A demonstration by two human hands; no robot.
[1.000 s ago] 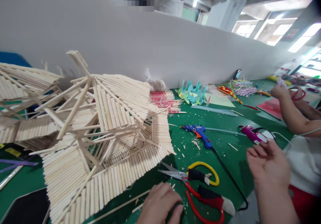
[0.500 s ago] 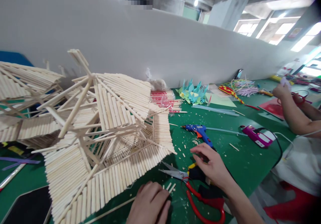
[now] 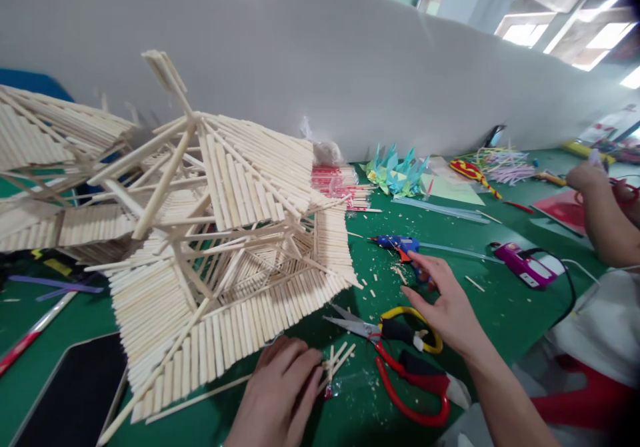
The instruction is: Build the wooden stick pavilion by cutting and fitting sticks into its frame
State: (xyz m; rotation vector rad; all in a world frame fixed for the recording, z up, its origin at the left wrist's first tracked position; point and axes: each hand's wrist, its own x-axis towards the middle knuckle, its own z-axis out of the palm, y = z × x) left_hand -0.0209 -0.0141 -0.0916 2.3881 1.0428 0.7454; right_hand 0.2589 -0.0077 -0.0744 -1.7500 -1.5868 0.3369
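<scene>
My right hand [image 3: 447, 303] is open, thumb and fingers apart, with its fingertips by the trigger and handle of a blue glue gun [image 3: 395, 243] lying on the table. My left hand [image 3: 280, 390] rests on the table with its fingers curled together; what lies under them is hidden. Several short wooden sticks [image 3: 343, 360] lie at its fingertips, and a long thin stick [image 3: 205, 395] runs up to its side. Behind it stands a model building of pale wooden sticks [image 3: 250, 180] with sloping roofs. Red-handled scissors [image 3: 387, 350] and yellow-and-black-handled pliers [image 3: 410, 330] lie between my hands.
A second stick model [image 3: 55, 127] stands at left, a phone [image 3: 75, 387] in front. Wrapped red-and-white sticks [image 3: 335, 180], a turquoise paper piece [image 3: 397, 173] and glue sticks [image 3: 440, 208] lie at the back. A purple corded device [image 3: 525, 265] is at right, near another person's arm [image 3: 607, 213].
My right hand has moved up and away from over the pliers to the glue gun. My left hand has drawn back slightly, showing more of the short sticks. The view has tilted down.
</scene>
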